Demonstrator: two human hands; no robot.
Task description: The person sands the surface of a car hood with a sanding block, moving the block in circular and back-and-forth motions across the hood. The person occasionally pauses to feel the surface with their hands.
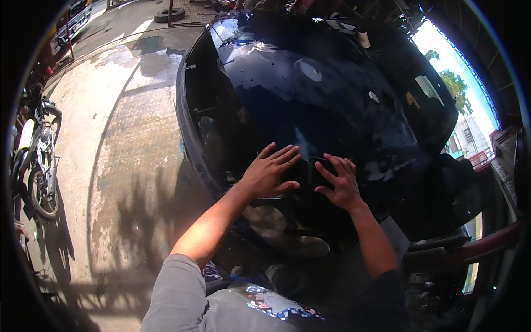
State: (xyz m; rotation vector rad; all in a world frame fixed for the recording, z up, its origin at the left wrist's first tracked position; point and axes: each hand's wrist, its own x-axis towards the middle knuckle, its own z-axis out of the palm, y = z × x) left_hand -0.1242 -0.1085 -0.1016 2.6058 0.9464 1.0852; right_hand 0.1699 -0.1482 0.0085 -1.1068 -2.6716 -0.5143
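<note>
A dark, glossy car body fills the middle of the view, its curved panel reflecting the sky and pale patches. My left hand lies on the near part of the panel, fingers spread and holding nothing. To its right, my right hand also rests there with its fingers apart. A dark, flat, squarish piece shows beside the right fingers; what it is, I cannot make out. Between the hands runs a light, hazy streak on the paint.
Sunlit concrete floor stretches along the left, with a bicycle near the edge. A tire lies at the far left. Small pale scraps sit on the car's right side. A dark red bar crosses at the lower right.
</note>
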